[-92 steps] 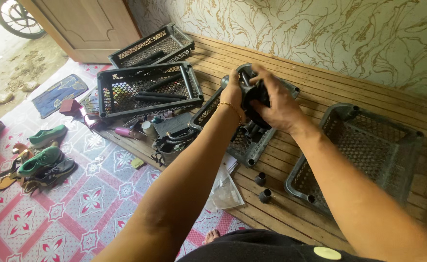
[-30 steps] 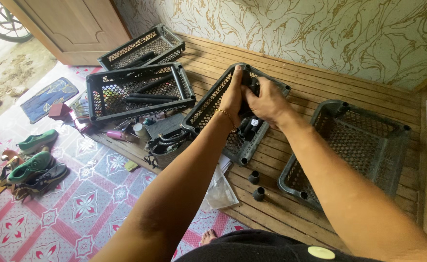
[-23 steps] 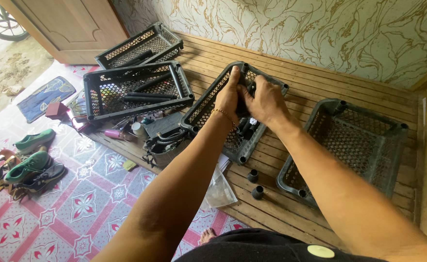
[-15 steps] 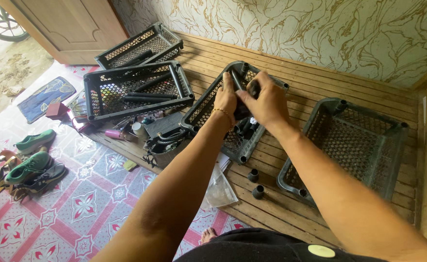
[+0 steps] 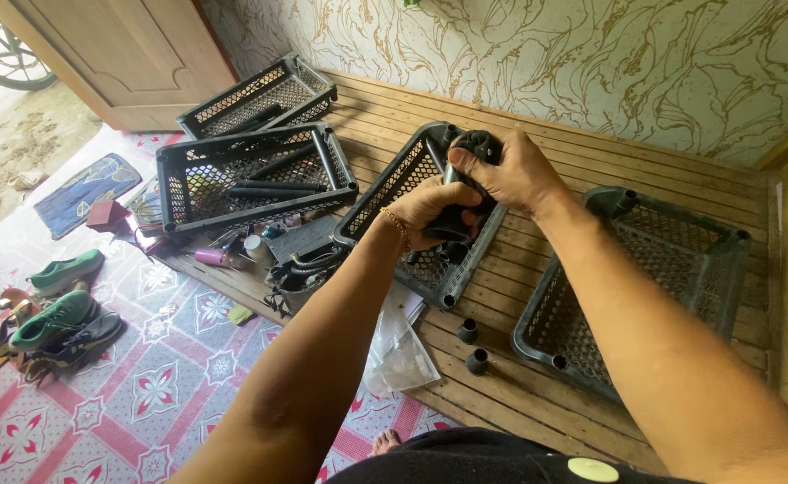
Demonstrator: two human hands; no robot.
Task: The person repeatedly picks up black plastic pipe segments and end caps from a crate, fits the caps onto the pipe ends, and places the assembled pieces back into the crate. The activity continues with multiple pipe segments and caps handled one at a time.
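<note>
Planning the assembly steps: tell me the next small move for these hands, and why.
Probably press the black tubes down into the middle basket. The left hand grips their lower part, the right hand caps their top, and they hang just above that basket.

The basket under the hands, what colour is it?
Dark grey mesh basket, seen in the head view.
</note>
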